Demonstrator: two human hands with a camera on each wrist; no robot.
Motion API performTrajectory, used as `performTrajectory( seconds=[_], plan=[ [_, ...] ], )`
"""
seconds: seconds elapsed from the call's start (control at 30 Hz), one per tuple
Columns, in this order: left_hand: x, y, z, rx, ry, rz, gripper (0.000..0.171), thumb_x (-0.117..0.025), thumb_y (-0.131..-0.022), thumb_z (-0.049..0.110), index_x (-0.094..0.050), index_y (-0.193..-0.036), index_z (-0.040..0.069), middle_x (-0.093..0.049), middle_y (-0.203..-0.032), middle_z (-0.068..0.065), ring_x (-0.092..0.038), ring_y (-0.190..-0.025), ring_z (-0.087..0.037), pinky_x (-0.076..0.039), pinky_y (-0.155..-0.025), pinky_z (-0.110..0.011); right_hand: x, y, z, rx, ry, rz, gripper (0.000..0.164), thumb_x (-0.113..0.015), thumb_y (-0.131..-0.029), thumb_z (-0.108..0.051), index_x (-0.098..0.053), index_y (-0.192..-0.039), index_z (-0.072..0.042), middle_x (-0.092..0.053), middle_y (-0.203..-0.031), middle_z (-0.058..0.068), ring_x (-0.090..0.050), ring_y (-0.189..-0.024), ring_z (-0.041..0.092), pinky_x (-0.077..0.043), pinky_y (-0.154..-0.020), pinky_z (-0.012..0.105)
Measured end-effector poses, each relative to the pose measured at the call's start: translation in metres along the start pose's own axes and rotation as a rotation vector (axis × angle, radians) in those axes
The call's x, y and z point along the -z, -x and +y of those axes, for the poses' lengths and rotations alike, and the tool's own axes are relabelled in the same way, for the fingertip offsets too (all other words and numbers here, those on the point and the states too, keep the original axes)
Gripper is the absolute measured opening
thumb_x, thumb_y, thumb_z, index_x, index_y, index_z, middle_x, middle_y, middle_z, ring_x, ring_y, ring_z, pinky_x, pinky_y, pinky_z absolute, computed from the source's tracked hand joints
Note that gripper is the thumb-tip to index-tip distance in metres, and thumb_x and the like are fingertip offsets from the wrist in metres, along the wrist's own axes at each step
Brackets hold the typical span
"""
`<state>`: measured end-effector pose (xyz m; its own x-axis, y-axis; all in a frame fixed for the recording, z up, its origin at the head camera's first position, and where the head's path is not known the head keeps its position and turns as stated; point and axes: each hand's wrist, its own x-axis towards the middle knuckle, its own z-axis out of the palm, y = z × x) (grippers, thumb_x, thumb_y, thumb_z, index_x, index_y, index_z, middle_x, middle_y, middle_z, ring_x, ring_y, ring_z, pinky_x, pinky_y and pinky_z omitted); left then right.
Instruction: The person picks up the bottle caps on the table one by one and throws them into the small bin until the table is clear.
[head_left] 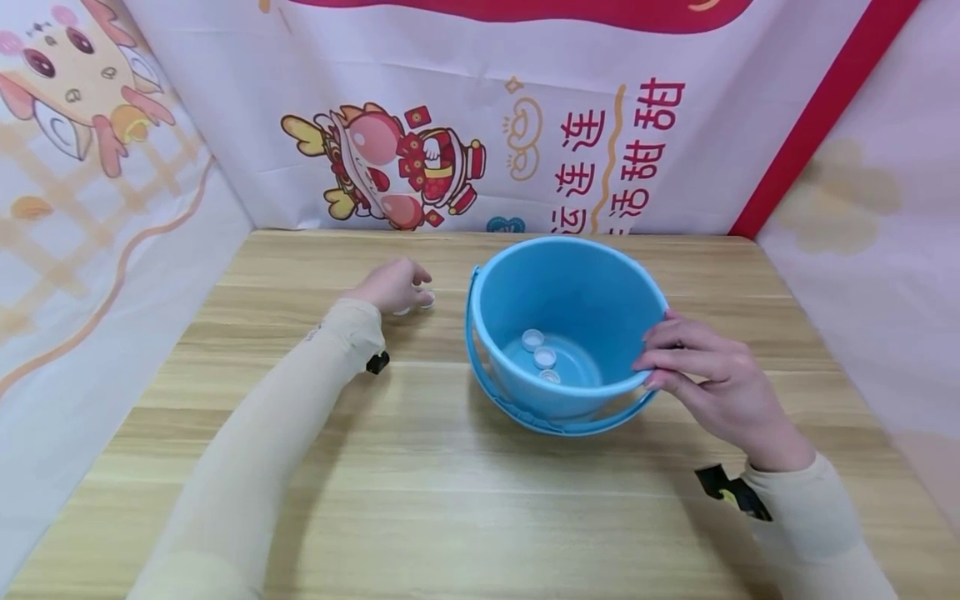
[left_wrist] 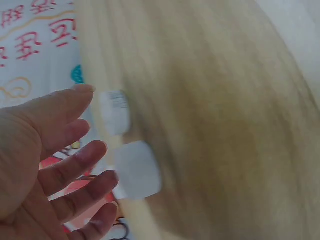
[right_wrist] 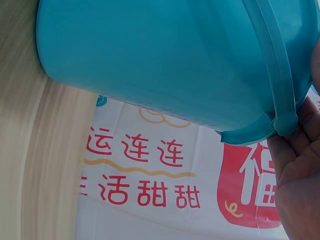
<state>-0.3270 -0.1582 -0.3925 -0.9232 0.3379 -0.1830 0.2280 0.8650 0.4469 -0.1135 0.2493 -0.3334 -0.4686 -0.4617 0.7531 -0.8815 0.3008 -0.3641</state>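
Observation:
A light-blue bucket stands on the wooden table, tilted slightly toward me, its handle hanging down at the front. Inside, several white bottle caps lie on the bottom. My right hand grips the bucket's right rim, thumb outside; the right wrist view shows it by the handle's hinge. Over the table left of the bucket, my left hand has its fingers spread and loosely bent. Two white caps lie right at its fingertips in the left wrist view, with nothing gripped.
The wooden table reaches back to a white printed cloth hanging behind it. Similar cloth hangs along the left and right sides.

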Motion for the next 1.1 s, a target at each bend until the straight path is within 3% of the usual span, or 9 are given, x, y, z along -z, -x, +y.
performTrajectory(
  seconds=[0.23,0.5,0.8,1.1],
  plan=[
    [-0.009,-0.009,-0.012,0.002,-0.027,0.0,0.038,-0.075,-0.09,0.022,-0.069,-0.122,0.003,-0.066,-0.121,-0.014,-0.057,-0.113,-0.029,-0.041,-0.104,-0.047,-0.001,-0.001,-0.001,0.017,-0.003,0.009,0.037,-0.067,-0.09,-0.032,-0.076,-0.09,0.003,-0.068,-0.096,0.014,-0.062,-0.102,0.019,-0.036,-0.109,0.038],
    [-0.005,0.001,-0.006,-0.007,-0.01,0.034,0.037,-0.074,-0.09,0.021,-0.069,-0.122,0.001,-0.066,-0.12,-0.013,-0.057,-0.113,-0.029,-0.041,-0.104,-0.045,-0.001,-0.001,-0.001,0.017,-0.004,0.009,0.037,-0.067,-0.09,-0.033,-0.076,-0.09,0.003,-0.068,-0.095,0.014,-0.062,-0.101,0.02,-0.036,-0.109,0.037],
    [0.013,0.028,0.012,-0.044,0.076,0.085,0.037,-0.07,-0.093,0.027,-0.067,-0.124,0.006,-0.066,-0.111,-0.009,-0.059,-0.1,-0.024,-0.05,-0.091,-0.042,-0.001,0.001,0.001,0.007,-0.013,0.013,0.037,-0.067,-0.089,-0.033,-0.076,-0.09,0.003,-0.068,-0.095,0.014,-0.062,-0.102,0.019,-0.035,-0.11,0.038],
    [0.027,0.071,0.03,-0.212,0.073,0.19,0.034,-0.068,-0.094,0.027,-0.07,-0.121,0.007,-0.069,-0.1,-0.006,-0.06,-0.086,-0.021,-0.051,-0.073,-0.037,-0.001,0.003,0.003,-0.004,0.003,0.01,0.038,-0.067,-0.089,-0.034,-0.076,-0.09,0.003,-0.068,-0.096,0.014,-0.062,-0.102,0.019,-0.036,-0.109,0.038]
  ],
)
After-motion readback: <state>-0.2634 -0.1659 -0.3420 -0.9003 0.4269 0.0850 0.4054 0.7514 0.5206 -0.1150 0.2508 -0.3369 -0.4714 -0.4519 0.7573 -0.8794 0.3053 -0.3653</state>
